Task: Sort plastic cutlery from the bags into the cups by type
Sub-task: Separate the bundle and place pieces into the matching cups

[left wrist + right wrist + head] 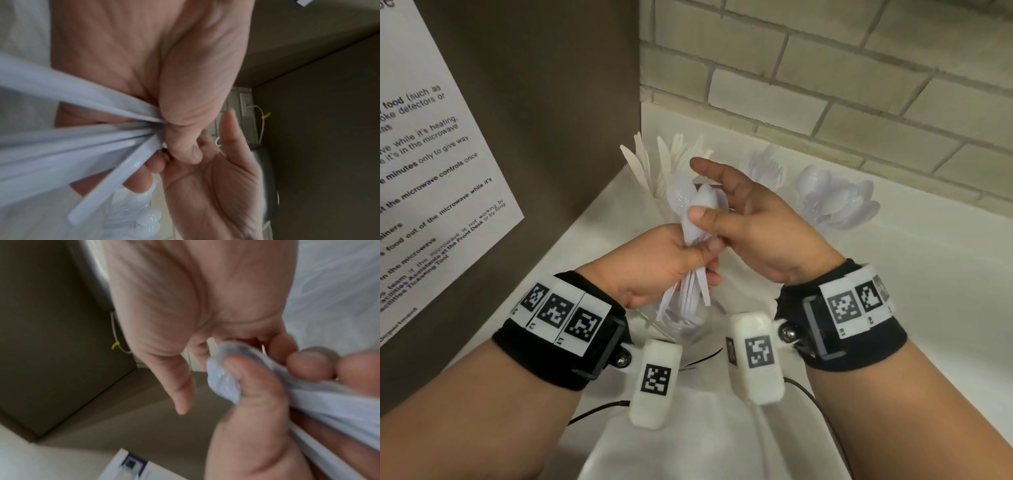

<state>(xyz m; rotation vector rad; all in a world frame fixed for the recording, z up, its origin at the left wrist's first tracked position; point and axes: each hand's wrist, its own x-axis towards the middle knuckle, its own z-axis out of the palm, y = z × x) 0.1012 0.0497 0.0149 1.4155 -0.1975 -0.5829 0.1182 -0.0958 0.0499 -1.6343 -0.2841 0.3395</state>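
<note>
My left hand [688, 253] grips a bundle of white plastic spoons [688, 202] by the handles, bowls up, above the counter. Their handles [82, 146] fan out below its fist, and its thumb lies across the bowls [224, 374]. My right hand [743, 212] is against the bowls with index finger and thumb straight; its other fingers are hidden behind the bundle. Behind stand the sorted groups: knives [647, 164] at left, forks [767, 164] in the middle, spoons [839, 202] at right. The cups are mostly hidden. A clear bag [681, 318] lies below my hands.
A brown appliance side with a printed paper notice [431, 154] rises close on the left. A pale brick wall [825, 68] closes the back. The white counter [911, 291] extends to the right. Thin black cables [599, 407] run under my wrists.
</note>
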